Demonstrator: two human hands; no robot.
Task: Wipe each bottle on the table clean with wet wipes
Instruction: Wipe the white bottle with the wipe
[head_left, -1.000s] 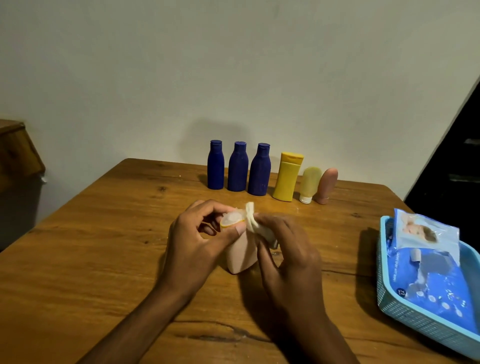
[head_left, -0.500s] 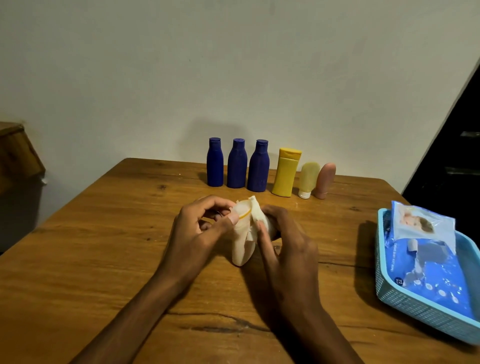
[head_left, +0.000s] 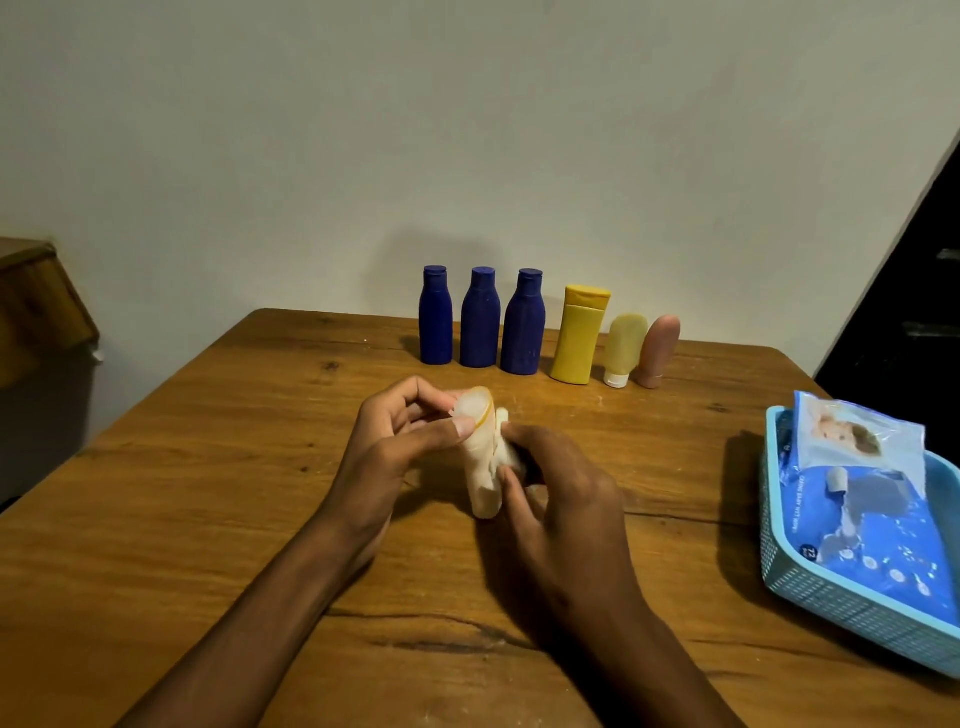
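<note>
So the small peach tube bottle is mid-table, standing on its lower end. The left hand pinches it near the clear cap end, thumb and fingertips curled on it, while the right hand has its fingers clamped on the wet wipe, pressing it to the bottle's right side. Compared with a second ago, the wipe has slid from up by the cap down along the body, and more of the bottle looks wrapped — my guess is this one's nearly done. Six others wait along the back edge: three blue bottles, a yellow bottle, a pale yellow tube and a pink tube — can't tell which are clean. The wipes pack sits in the light blue basket, right.
</note>
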